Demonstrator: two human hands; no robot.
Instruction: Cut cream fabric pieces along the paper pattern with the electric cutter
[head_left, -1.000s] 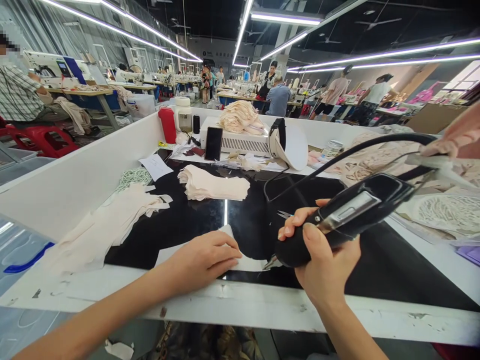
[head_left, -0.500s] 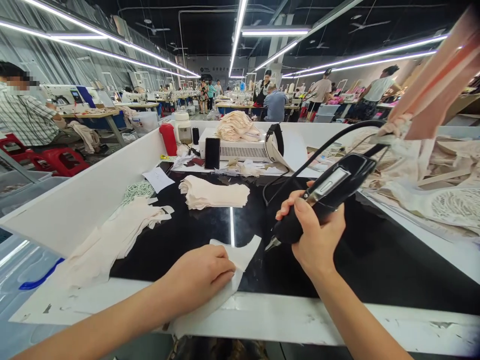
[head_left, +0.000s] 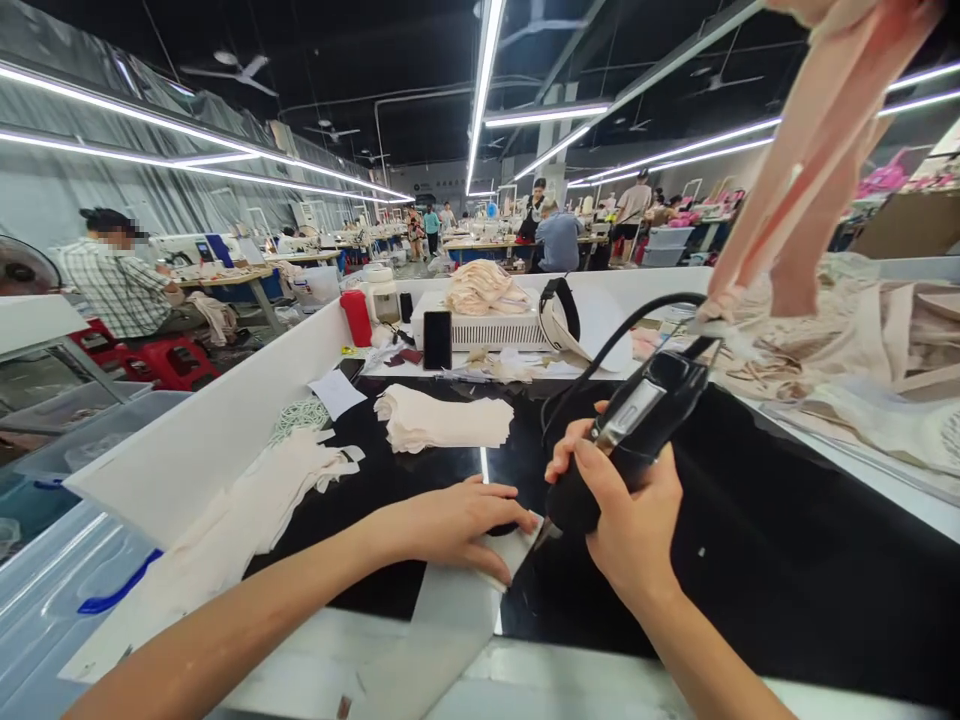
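Observation:
My left hand (head_left: 461, 523) lies flat with fingers spread, pressing a pale fabric piece (head_left: 457, 610) onto the black glass worktop (head_left: 750, 540); the piece hangs over the table's near edge. My right hand (head_left: 622, 520) is closed round a black corded hand tool (head_left: 630, 430). The tool's metal tip touches the upper right edge of the fabric, just right of my left fingertips. Its cable (head_left: 622, 335) loops up and to the right.
A stack of cut cream pieces (head_left: 442, 420) lies mid-table, loose offcuts (head_left: 277, 490) at left. A white box (head_left: 487, 325), phone (head_left: 437, 339) and red bottle (head_left: 357, 317) stand at the back. Lace fabric (head_left: 847, 340) piles at right; pink straps (head_left: 810, 150) hang above. A seated person (head_left: 120, 285) works at left.
The fabric piece slid toward the near edge and now hangs over it. My left hand opened flatter on it. The tool came down and its tip reached the fabric edge. The camera tilted up.

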